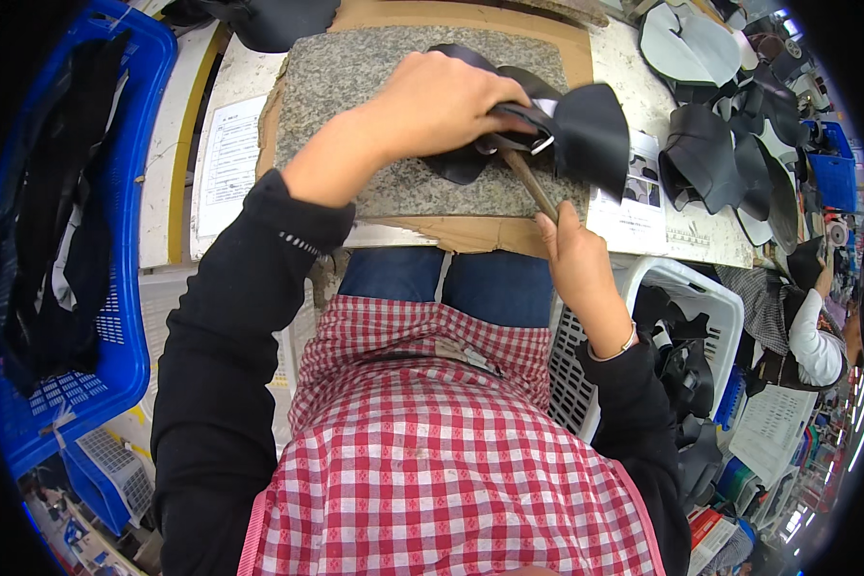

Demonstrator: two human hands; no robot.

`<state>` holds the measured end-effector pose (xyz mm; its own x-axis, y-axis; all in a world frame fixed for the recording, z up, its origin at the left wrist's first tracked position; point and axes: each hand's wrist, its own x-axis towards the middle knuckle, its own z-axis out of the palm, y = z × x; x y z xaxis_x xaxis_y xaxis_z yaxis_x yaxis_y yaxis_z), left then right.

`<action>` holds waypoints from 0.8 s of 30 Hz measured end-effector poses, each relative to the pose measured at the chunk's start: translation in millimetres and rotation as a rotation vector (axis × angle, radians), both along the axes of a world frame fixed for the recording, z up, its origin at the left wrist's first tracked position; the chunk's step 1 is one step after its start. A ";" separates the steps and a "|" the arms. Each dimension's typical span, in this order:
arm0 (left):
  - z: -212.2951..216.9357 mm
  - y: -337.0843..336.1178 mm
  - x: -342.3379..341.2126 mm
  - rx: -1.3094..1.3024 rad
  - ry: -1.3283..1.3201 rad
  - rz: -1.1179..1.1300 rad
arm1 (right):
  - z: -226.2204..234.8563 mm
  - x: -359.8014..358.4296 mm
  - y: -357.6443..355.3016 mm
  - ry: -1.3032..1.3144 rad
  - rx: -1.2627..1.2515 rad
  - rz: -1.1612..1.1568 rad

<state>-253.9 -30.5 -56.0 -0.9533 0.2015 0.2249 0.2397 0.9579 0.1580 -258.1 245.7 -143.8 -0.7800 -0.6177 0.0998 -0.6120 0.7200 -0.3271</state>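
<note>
black curved leather piece (pixel 593 134), gripped by our left hand (pixel 444 104), reaches past the right edge of the grey stone slab (pixel 341 86). our right hand (pixel 583 267) clasps a brown wooden-handled tool (pixel 531 183); work looks underway, what remains unclear.

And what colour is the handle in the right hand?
Brown, with a wood-like look. The handle shows best in the head view.
</note>
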 end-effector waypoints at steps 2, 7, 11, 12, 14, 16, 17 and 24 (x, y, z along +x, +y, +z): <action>-11.1 -4.9 -9.9 0.108 0.030 -0.020 | 10.8 -3.1 -0.4 0.000 0.010 0.010; -31.0 -23.4 -33.4 0.428 0.084 -0.065 | 47.4 -8.5 3.2 -0.079 -0.096 0.024; -23.5 -36.3 -49.0 0.689 -0.080 -0.091 | 53.4 -15.2 -16.1 -0.105 -0.201 0.023; -21.1 -37.5 -51.5 0.854 -0.083 -0.155 | 51.6 -20.4 -25.6 -0.147 -0.017 0.031; -17.0 -38.5 -56.5 0.801 -0.109 -0.080 | 57.7 -27.8 -29.1 -0.015 0.062 0.082; -14.8 -38.4 -59.8 0.726 -0.091 -0.030 | 65.0 -33.7 -28.7 0.054 0.073 0.125; -14.7 -38.1 -60.6 0.730 -0.081 -0.052 | 68.4 -34.6 -27.6 -0.001 0.025 0.102; -15.4 -38.1 -68.0 0.743 -0.056 -0.024 | 63.9 -46.6 -26.4 0.047 0.070 0.083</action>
